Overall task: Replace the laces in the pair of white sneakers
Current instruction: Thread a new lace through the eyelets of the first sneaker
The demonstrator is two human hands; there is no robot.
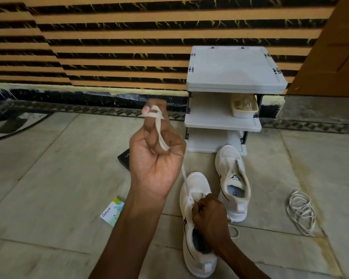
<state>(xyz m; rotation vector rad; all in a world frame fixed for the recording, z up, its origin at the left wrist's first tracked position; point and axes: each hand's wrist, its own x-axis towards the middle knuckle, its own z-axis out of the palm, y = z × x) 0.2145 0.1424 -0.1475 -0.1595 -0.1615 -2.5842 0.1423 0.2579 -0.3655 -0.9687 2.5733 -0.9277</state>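
Note:
Two white sneakers lie on the stone floor. The near sneaker [197, 218] points away from me. My right hand [210, 216] grips its upper at the eyelets. My left hand [155, 156] is raised high, fingers curled round a flat white lace [159, 129] wound over a fingertip. The lace runs taut down to the near sneaker's front eyelets. The far sneaker [233, 184] lies to the right, with no lace visible in it. A loose bundle of white laces [301, 210] rests on the floor further right.
A white shoe rack [230, 85] stands against the striped wall behind the sneakers, with a beige shoe [244, 106] on its shelf. A small printed box [112, 212] and a black box [125, 158] lie on the floor left of my arm.

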